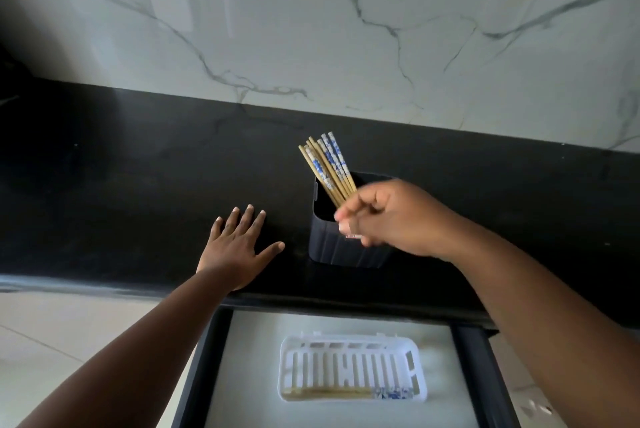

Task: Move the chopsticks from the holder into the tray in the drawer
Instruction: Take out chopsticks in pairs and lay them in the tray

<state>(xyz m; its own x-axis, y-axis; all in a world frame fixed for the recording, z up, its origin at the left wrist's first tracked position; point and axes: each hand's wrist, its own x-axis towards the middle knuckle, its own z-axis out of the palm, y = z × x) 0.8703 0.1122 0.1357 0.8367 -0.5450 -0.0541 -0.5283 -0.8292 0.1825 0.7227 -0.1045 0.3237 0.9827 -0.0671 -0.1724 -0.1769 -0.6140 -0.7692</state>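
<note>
Several wooden chopsticks [327,166] with blue-and-white patterned tops lean to the left out of a dark ribbed square holder [341,247] on the black counter. My right hand [388,219] is over the holder's opening, its fingers pinched around the lower part of the chopsticks. My left hand [239,247] lies flat, fingers spread, on the counter to the left of the holder. Below, in the open drawer, a white slotted tray [351,367] holds chopsticks lying along its near side [349,393].
The black counter [138,185] runs across the view, backed by a white marbled wall [311,12]. The open drawer [256,341] has dark side rails and a pale floor. Light floor tiles show to the left.
</note>
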